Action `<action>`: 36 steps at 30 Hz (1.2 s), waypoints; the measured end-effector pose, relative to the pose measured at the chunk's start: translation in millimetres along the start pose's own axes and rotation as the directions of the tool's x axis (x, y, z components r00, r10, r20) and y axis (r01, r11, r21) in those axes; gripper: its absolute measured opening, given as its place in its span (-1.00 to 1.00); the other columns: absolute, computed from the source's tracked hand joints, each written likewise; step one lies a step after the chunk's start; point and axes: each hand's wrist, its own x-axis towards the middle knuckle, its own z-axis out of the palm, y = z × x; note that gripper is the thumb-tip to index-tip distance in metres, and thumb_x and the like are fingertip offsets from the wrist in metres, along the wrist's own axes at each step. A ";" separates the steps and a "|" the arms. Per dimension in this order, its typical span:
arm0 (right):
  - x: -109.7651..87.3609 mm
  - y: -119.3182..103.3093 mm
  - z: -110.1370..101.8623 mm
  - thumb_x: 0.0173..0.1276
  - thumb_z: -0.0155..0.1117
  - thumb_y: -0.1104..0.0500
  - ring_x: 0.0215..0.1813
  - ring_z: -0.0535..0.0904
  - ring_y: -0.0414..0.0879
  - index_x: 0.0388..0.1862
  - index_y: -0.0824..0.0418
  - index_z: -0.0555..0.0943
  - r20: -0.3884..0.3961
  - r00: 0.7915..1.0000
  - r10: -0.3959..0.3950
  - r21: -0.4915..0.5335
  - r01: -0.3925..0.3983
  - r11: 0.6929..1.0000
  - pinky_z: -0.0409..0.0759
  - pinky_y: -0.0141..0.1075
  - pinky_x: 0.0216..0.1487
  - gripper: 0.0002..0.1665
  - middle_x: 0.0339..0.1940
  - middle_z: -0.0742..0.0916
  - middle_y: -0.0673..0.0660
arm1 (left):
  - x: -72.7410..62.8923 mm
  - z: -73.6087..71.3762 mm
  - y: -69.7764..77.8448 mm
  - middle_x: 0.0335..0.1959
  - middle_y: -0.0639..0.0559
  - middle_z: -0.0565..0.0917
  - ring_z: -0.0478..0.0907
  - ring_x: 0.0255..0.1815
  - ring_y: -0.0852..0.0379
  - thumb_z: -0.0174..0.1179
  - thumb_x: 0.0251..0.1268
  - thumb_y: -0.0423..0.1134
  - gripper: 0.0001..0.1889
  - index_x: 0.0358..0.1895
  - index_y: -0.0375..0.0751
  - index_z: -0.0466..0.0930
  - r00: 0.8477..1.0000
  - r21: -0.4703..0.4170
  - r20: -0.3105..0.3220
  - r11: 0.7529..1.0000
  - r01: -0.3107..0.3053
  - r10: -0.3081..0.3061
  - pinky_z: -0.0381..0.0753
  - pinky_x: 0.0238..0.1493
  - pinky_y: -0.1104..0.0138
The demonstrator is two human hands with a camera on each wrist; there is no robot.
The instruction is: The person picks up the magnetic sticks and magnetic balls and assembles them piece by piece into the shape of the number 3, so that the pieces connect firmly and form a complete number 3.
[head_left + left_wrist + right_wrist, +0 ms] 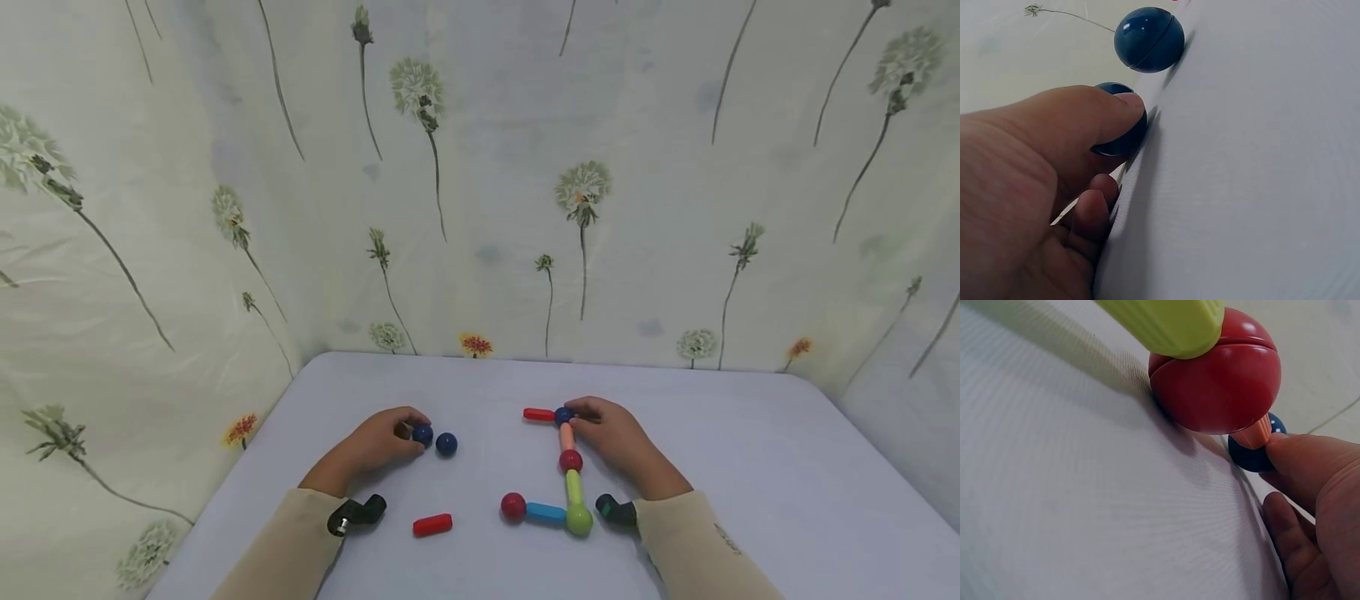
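On the left of the white table, my left hand (386, 440) pinches a dark blue ball (424, 436) between thumb and fingers. In the left wrist view the thumb covers part of that ball, and a second blue ball (1149, 40) sits just beyond it. My right hand (618, 435) pinches another blue ball (563, 415) at the far end of a chain of rods and balls. From that ball a red rod (538, 414) points left, and an orange rod (567, 437) runs to a red ball (1222, 387).
The chain continues through a yellow-green rod (573, 487), a yellow-green ball (579, 521), a blue rod (546, 513) and another red ball (513, 507). A loose red rod (432, 525) lies nearer me. Behind the table hangs a flowered curtain (495, 167).
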 end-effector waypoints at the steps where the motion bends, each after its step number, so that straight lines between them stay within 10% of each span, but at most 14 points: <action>1: -0.2 0.4 -0.2 0.54 0.29 -0.09 0.48 0.47 0.18 0.35 -0.10 0.61 0.000 1.000 0.001 -0.001 -0.001 1.000 0.43 0.28 0.41 -0.55 0.37 0.67 0.09 | 0.6 0.8 -0.4 -0.06 0.13 0.67 0.54 0.01 0.05 0.49 0.26 -0.14 -0.64 0.11 0.20 0.69 1.000 -0.004 0.000 1.000 0.001 -0.001 0.57 0.13 0.05; 24: 3.7 7.2 -7.2 0.50 0.34 -0.11 0.50 0.43 0.17 0.30 -0.14 0.65 0.003 1.000 -0.008 0.054 0.007 0.998 0.38 0.28 0.46 -0.57 0.38 0.65 0.09 | 42.8 -0.7 32.2 -0.05 0.04 0.70 0.59 -0.03 0.02 0.48 0.28 -0.13 -0.72 0.03 0.03 0.74 0.990 0.002 0.015 0.990 0.140 -0.140 0.64 0.10 0.10; 36: -1.0 2.9 -4.7 0.49 0.36 -0.06 0.45 0.49 0.12 0.27 -0.14 0.66 -0.002 1.000 -0.002 0.071 0.002 0.997 0.40 0.23 0.46 -0.60 0.30 0.70 0.04 | 68.9 23.2 63.0 -0.12 0.02 0.70 0.63 -0.15 0.06 0.52 0.24 -0.13 -0.67 0.04 -0.06 0.70 0.989 0.044 0.065 0.991 0.128 -0.131 0.66 -0.04 0.18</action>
